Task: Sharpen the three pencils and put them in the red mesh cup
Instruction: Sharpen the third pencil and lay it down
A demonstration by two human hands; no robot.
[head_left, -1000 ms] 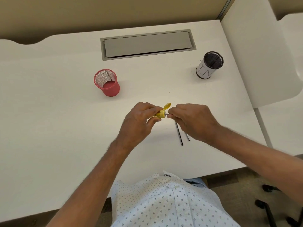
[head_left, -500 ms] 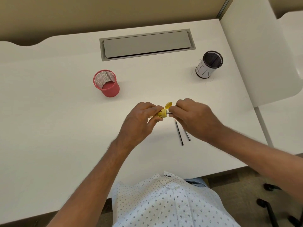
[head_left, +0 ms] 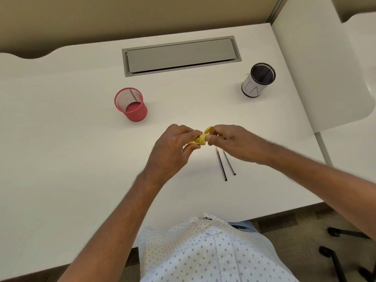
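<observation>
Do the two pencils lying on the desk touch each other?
Apart. In the head view the left pencil and the right pencil lie side by side, with a strip of white desk visible between them.

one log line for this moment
step: sharpening | left hand: yellow sharpener | right hand: at sharpener | desk: two pencils | red mesh cup: empty

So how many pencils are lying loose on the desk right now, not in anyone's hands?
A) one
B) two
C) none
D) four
B: two pencils lie side by side on the white desk just below the right hand, while both hands work at the yellow sharpener; the red mesh cup looks empty.
</observation>
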